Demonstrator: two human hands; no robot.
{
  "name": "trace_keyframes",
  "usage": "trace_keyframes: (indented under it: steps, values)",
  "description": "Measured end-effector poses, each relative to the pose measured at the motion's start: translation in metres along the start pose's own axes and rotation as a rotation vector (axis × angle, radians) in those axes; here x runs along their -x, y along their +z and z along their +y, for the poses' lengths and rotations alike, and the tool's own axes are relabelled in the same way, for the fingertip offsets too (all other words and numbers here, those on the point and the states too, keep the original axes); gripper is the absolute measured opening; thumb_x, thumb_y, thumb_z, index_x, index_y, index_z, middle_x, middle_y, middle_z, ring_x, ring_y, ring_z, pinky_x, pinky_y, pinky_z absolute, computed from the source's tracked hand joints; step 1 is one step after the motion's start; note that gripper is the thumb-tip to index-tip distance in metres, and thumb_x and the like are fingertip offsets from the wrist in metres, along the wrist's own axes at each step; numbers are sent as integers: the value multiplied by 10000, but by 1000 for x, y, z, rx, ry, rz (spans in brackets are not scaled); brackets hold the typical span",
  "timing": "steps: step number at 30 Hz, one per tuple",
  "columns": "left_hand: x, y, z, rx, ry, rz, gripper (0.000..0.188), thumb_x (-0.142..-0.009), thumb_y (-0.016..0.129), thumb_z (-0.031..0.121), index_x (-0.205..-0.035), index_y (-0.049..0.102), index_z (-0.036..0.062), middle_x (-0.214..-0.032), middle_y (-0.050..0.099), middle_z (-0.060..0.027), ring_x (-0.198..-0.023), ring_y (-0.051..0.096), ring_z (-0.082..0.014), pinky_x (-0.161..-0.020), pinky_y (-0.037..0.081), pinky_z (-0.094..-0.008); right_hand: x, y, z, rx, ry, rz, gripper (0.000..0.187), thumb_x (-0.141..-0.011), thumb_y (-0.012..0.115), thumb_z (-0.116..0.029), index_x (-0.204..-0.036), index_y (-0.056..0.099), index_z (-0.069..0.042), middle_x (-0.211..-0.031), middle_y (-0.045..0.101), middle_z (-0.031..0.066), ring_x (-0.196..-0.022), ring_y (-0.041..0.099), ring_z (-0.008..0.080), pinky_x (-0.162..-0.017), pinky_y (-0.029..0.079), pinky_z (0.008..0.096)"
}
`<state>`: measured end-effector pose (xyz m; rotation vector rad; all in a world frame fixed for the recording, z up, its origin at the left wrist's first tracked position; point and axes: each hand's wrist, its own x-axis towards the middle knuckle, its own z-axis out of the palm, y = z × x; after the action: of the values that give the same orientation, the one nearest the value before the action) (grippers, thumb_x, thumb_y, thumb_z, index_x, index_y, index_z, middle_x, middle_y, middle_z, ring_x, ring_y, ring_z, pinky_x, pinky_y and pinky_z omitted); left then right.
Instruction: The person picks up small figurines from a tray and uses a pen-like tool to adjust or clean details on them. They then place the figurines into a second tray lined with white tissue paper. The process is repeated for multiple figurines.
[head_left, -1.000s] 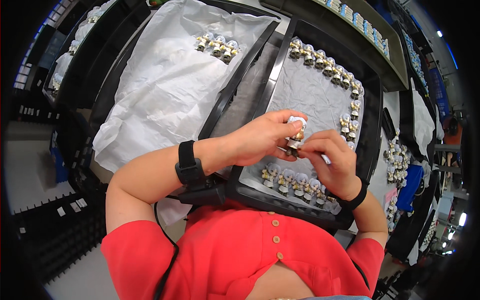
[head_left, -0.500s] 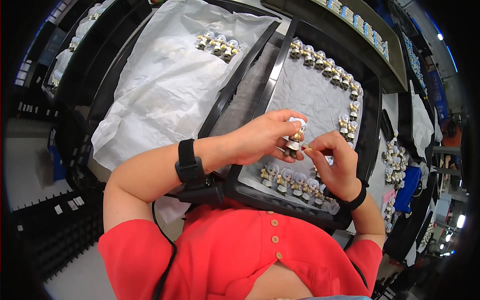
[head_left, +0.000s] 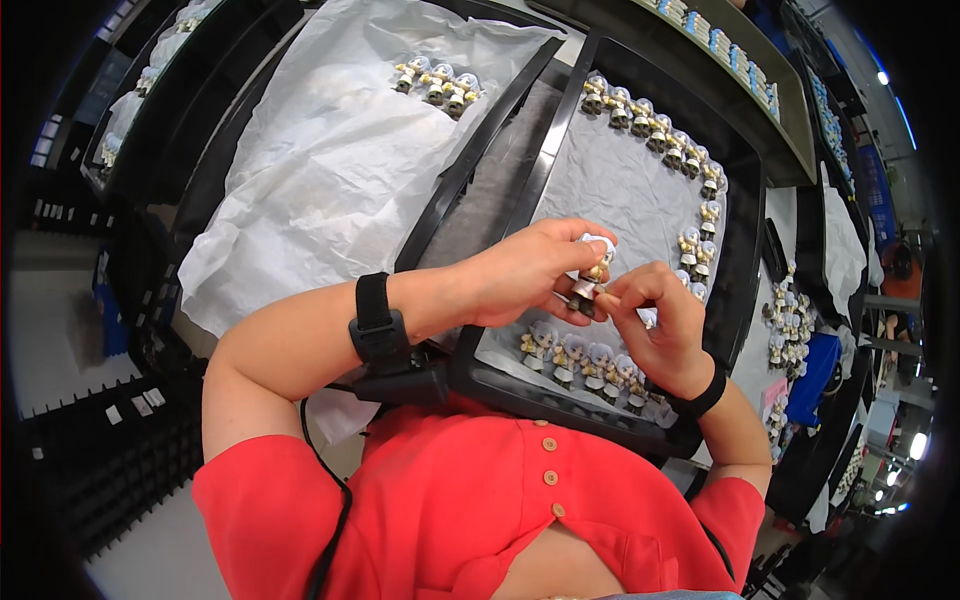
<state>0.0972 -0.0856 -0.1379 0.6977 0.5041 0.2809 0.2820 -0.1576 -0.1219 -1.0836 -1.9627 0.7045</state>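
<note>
A small painted figurine with pale hair, a white outfit and dark feet is gripped upright in my left hand, thumb near its head and fingers behind it. My right hand is closed in a pinch, its fingertips at the figurine's lower side. Whatever lies in that pinch is too small and covered to make out. Both hands are over a black tray lined with thin pale sheet. Like figurines stand along its far edge, its right side and its near edge, a near row of figurines among them.
To the left, a second tray holds crumpled white sheet with several figurines at its far end. An olive-grey bin of small blue-and-white parts stands far right. More figurines lie right of the tray, beside a blue cloth-like item.
My right hand has shifted slightly left, bringing its fingertips against the figurine's side. The left hand keeps the figurine nearly in place.
</note>
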Motion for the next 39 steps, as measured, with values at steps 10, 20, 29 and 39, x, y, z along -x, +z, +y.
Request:
trace_keyframes:
  steps: [10, 20, 29, 39]
  values:
    - [-2, 2, -1, -21, -5, 23, 364, -949, 482, 298, -1241, 428, 88, -1012, 541, -56, -925, 585, -173, -816, 495, -386, 0, 1, -1, -15, 12, -16, 190, -753, 653, 97, -816, 510, -11, -759, 562, 92, -654, 586, 182, -585, 489, 259]
    - [0, 2, 2, -28, -11, 1, 368, -951, 475, 300, -1243, 425, 81, -1013, 537, -54, -906, 590, -182, -804, 497, -389, 3, -8, -2, 61, 80, 41, 205, -753, 658, 94, -793, 495, -25, -746, 576, 74, -655, 586, 145, -562, 480, 246]
    - [-2, 4, -1, -42, 8, 37, 359, -951, 475, 301, -1229, 435, 77, -1001, 529, -44, -896, 588, -177, -791, 502, -374, 1, -2, -4, 18, 9, -37, 203, -760, 653, 91, -794, 489, -22, -753, 584, 75, -660, 595, 157, -560, 482, 250]
    - [-1, 5, 0, -65, -7, 24, 362, -949, 479, 305, -1234, 435, 86, -993, 539, -44, -903, 589, -164, -792, 501, -368, -2, 0, -4, -11, 24, -31, 186, -765, 647, 94, -794, 498, -14, -739, 556, 75, -654, 590, 150, -578, 488, 249]
